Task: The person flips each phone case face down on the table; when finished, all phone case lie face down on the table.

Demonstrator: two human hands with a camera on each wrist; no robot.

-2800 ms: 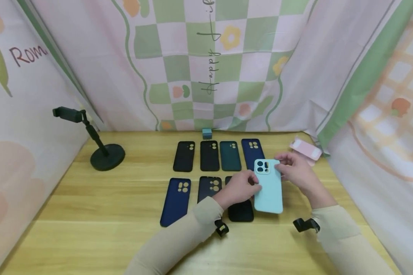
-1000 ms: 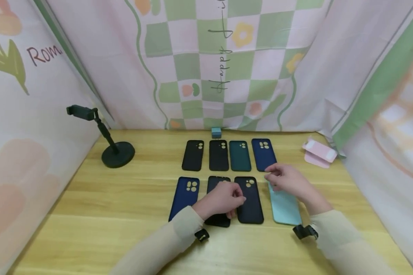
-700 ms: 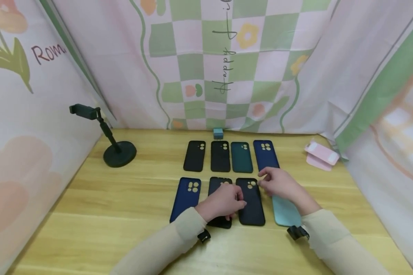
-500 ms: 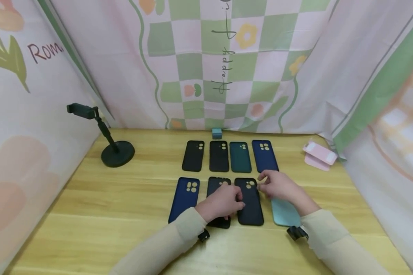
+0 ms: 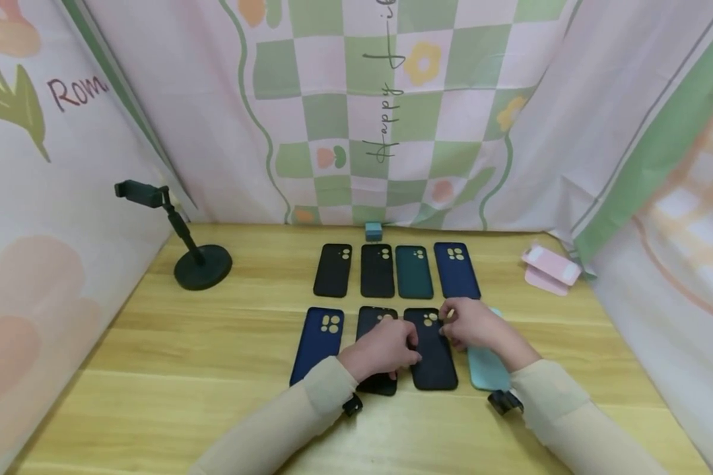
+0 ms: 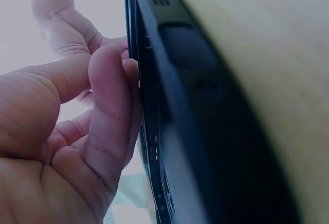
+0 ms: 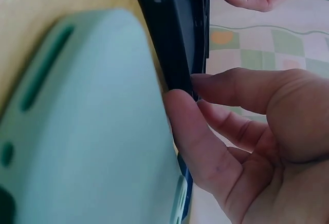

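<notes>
Several phone cases lie in two rows on the wooden table. In the head view my left hand (image 5: 382,348) reaches over a dark case (image 5: 383,384) and pinches the left edge of a black phone case (image 5: 432,359) in the front row. My right hand (image 5: 476,324) pinches that same case's right edge near its camera holes. The right wrist view shows thumb and index finger on the black case's rim (image 7: 175,39). Partly under my right hand, a mint-green case (image 5: 488,369) lies at the row's right end. In the left wrist view, the dark case (image 6: 205,111) fills the foreground.
Navy (image 5: 317,343), black (image 5: 333,270) and dark green cases (image 5: 414,272) lie around, with another navy case (image 5: 456,270) at back right. A phone stand (image 5: 202,264) stands left. A small blue box (image 5: 373,231) sits behind, and a pink holder (image 5: 549,267) at right.
The mint-green case, held up in both hands at first, now lies at the front row's right end. My right hand has moved left from it to the black case; my left stays near that case.
</notes>
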